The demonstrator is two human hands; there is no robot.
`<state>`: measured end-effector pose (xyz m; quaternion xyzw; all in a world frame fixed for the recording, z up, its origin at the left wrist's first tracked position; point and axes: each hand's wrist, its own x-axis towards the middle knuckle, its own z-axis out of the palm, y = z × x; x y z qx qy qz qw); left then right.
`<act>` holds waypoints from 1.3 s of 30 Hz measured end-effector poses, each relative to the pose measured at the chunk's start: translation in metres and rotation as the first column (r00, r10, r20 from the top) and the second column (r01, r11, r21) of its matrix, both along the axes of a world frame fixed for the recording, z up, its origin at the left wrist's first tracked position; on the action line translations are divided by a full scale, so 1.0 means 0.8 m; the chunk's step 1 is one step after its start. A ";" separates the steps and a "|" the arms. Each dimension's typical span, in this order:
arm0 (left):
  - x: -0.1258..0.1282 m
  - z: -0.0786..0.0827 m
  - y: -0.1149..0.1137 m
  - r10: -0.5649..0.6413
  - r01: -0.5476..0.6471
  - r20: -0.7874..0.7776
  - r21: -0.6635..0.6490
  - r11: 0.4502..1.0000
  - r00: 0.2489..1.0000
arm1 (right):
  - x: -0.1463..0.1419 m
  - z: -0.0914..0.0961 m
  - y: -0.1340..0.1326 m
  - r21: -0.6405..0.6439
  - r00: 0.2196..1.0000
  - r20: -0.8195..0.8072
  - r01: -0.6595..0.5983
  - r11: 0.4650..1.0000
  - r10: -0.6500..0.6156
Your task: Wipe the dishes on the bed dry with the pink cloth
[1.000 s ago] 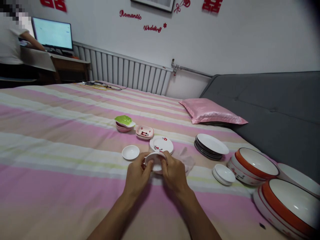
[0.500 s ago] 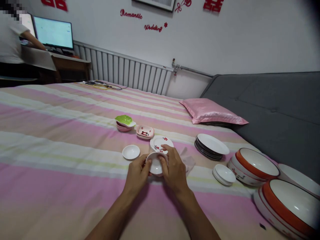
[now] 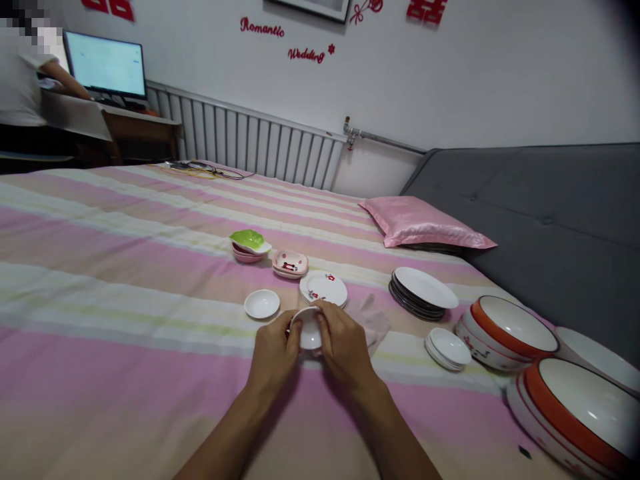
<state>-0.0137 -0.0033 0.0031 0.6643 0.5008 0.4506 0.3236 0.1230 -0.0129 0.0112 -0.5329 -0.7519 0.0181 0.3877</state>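
Note:
Both my hands hold one small white dish point(image 3: 309, 331) just above the striped bed cover, tilted with its hollow toward me. My left hand point(image 3: 273, 353) grips its left rim, fingers curled. My right hand point(image 3: 344, 347) wraps the right rim, thumb over the dish. A pale cloth point(image 3: 373, 319) lies crumpled behind my right hand. Another small white dish point(image 3: 261, 304) rests on the cover just beyond my left hand. A flowered plate point(image 3: 323, 289) sits right behind the held dish.
Farther back stand a green dish on pink ones point(image 3: 249, 245) and a pink patterned dish point(image 3: 290, 263). To the right are stacked white plates point(image 3: 423, 291), small saucers point(image 3: 447, 349), orange-rimmed bowls point(image 3: 510, 332) and a pink pillow point(image 3: 425, 225). A person sits at a desk point(image 3: 23, 80) far left.
The dish has been turned in my hands, from nearly edge-on to facing me. My right fingers slid round its rim. Both hands stayed in the same spot.

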 end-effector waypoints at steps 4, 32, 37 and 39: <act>0.000 -0.001 -0.001 0.019 -0.019 -0.037 -0.002 1.000 0.999 | -0.001 0.002 -0.003 -0.063 1.000 0.002 -0.005 0.998 0.005; 0.002 0.001 -0.004 -0.035 0.038 -0.076 0.042 0.998 0.996 | 0.011 -0.008 0.007 -0.052 0.994 0.104 0.049 0.997 -0.043; 0.003 0.001 -0.004 -0.029 0.030 -0.042 0.023 0.999 0.999 | 0.013 -0.008 0.008 -0.061 0.989 0.139 0.054 0.997 -0.045; 0.004 0.001 -0.005 -0.030 0.031 -0.019 0.015 0.999 0.999 | 0.013 -0.008 0.008 -0.060 0.992 0.123 0.041 0.997 -0.034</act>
